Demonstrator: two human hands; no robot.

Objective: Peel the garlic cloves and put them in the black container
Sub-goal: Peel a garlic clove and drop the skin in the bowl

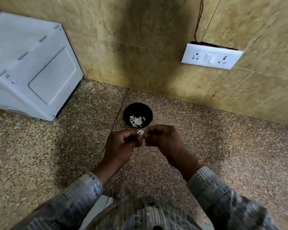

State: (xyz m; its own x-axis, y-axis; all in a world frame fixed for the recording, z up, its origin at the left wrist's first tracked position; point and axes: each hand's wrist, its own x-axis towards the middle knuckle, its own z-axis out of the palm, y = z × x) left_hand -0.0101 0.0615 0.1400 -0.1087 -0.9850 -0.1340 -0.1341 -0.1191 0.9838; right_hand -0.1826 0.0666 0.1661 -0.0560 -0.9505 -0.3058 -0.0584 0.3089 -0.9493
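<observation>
A small pale garlic clove [140,132] is pinched between the fingertips of my left hand [121,143] and my right hand [161,140]. Both hands are held together just in front of a round black container [131,110]. Inside the container lie several pale garlic pieces [137,121] on its near side. Most of the clove is hidden by my fingers, and whether its skin is on cannot be told.
The container stands on a speckled stone counter [56,155] near a beige tiled wall [140,47]. A white appliance [28,68] fills the back left corner. A white socket plate [211,56] is mounted on the wall at the right.
</observation>
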